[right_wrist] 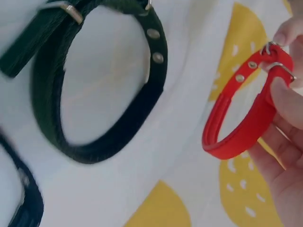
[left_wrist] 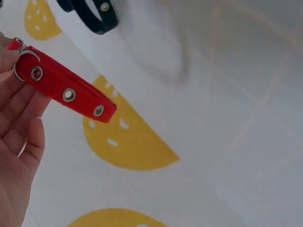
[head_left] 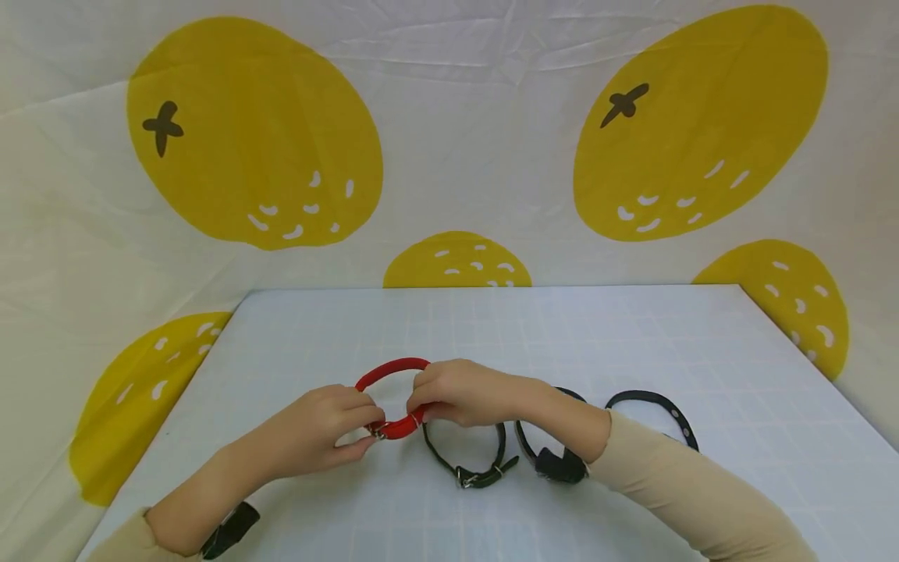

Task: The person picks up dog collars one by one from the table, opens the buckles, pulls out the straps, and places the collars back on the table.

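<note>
Both hands hold a red collar (head_left: 392, 367) above the white table. My left hand (head_left: 316, 433) pinches it by the metal buckle, at the ring's near left side. On the opposite side, my right hand (head_left: 470, 394) grips the band between thumb and fingers. Seen from the left wrist, the red strap end (left_wrist: 69, 94) with metal eyelets sticks out past the left hand (left_wrist: 21, 127). From the right wrist, the collar forms a loop, with the right hand's thumb (right_wrist: 288, 101) on its band. A dark green collar (head_left: 438, 457) lies just right of the red one.
Two more dark collars lie to the right: one (head_left: 523, 437) partly under my right forearm, another (head_left: 660, 398) with metal studs beyond it. Black blocky pieces sit at the left wrist (head_left: 232, 531) and right wrist (head_left: 559, 466). A white cloth (head_left: 477, 156) with yellow fruit shapes hangs behind the table.
</note>
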A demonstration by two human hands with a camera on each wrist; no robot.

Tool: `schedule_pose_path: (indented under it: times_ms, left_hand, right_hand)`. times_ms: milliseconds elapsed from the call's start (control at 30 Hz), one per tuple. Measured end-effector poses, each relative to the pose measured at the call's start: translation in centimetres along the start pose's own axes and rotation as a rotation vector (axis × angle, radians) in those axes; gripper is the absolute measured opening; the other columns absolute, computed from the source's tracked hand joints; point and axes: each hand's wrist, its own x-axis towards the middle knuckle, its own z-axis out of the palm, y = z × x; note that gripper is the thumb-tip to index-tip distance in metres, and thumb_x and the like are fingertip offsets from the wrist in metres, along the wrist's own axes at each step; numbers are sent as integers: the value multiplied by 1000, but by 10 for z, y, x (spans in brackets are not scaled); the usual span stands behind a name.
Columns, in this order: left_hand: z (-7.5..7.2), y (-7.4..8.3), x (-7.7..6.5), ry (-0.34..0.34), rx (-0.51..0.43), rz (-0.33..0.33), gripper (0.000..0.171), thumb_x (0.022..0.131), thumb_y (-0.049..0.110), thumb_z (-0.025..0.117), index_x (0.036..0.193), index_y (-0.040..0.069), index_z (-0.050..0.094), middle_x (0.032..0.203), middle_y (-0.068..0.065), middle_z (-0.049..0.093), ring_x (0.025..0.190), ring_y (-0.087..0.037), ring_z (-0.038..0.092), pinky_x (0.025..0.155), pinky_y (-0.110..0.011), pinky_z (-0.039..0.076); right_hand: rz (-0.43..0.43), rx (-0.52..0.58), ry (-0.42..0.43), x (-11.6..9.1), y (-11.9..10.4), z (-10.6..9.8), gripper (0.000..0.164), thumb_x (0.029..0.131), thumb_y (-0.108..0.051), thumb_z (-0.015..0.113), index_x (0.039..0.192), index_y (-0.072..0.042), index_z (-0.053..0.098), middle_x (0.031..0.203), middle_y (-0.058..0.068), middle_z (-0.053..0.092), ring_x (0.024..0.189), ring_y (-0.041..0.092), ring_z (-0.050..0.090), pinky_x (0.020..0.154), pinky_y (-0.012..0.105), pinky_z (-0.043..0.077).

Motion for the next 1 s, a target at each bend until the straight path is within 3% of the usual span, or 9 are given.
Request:
schedule_pose_path:
  times_ms: [267, 467, 700, 1000]
  left_hand:
    - [-5, -3, 30, -110, -58, -102, 20, 82, 17, 72, 100, 11, 66, 88, 7, 65, 76, -7, 59, 70, -20, 51]
    - [1, -6, 49, -15, -17, -38, 31, 80, 23, 74, 105, 7, 64, 96, 2, 63, 83, -11, 58, 73, -20, 51]
    - [10, -10, 68, 99, 126, -8, 30, 69, 7, 82, 93, 5, 63, 87, -2, 60, 76, -14, 57, 68, -22, 51]
    - [12, -12, 76, 109, 207, -38, 24, 71, 11, 81, 87, 5, 64, 77, -2, 58, 64, -14, 53, 62, -21, 50]
  right_hand:
    - [115, 202, 75, -25, 7, -19, 13, 88, -6, 63, 100, -8, 68, 89, -2, 63, 82, 6, 53, 77, 18, 47]
    - [214, 242, 127, -32, 6, -27, 14, 87, -7, 65, 101, -5, 69, 89, -1, 64, 77, 6, 54, 71, 20, 49]
    - [350, 336, 175, -31, 7, -30, 16, 88, -8, 63, 102, -4, 69, 94, -1, 66, 81, 9, 57, 72, 25, 51]
    - [405, 359, 240, -29, 12, -25, 17, 87, -5, 64, 103, -2, 69, 93, 2, 67, 78, 10, 57, 69, 24, 51]
